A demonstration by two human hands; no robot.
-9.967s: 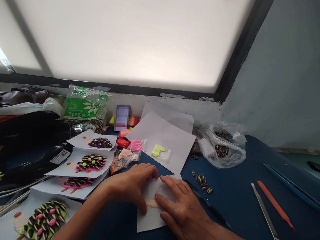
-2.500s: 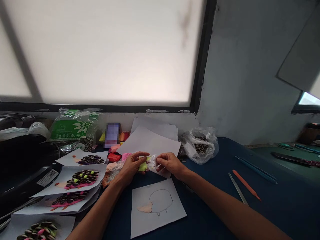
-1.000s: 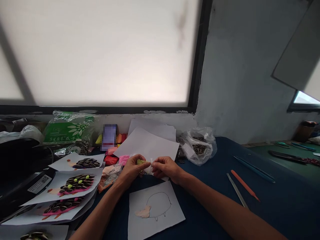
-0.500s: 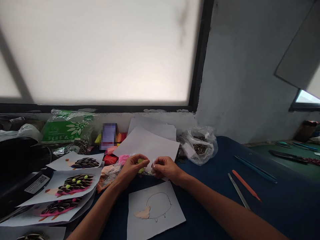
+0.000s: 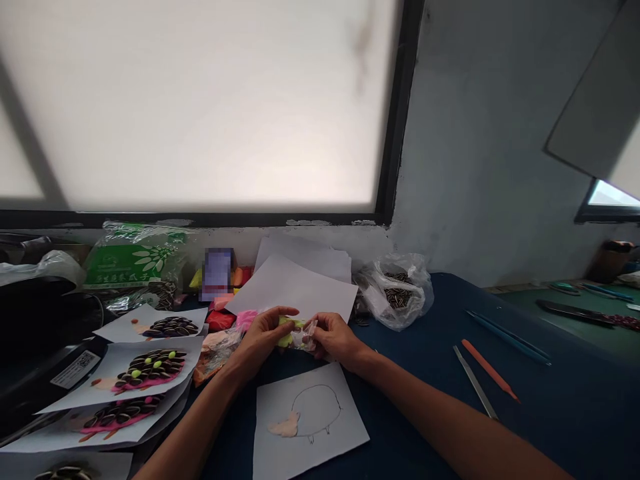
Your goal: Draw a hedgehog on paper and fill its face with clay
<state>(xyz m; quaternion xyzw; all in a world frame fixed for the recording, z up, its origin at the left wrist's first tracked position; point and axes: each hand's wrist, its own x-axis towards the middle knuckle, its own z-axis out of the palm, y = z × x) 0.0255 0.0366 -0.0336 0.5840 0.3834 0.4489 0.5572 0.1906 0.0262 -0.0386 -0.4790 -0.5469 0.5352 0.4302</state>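
Both hands meet above the blue table over a small clear plastic packet of yellow-green clay (image 5: 296, 331). My left hand (image 5: 260, 340) pinches the clay end of the packet. My right hand (image 5: 334, 339) grips the crumpled plastic end. Just below them lies a white paper (image 5: 307, 427) with a drawn hedgehog outline and a peach clay head at its left.
At left lie several finished hedgehog sheets (image 5: 150, 363) with sunflower seeds on coloured clay. Behind are clay packets (image 5: 225, 320), blank papers (image 5: 295, 287), a green seed package (image 5: 135, 257) and a clear bag of seeds (image 5: 397, 290). Modelling tools (image 5: 483, 377) lie at right.
Ten seconds ago both hands pressed peach clay on the drawing. They have since picked up the yellow-green clay packet and keep working at it, shifting only slightly in the last second.
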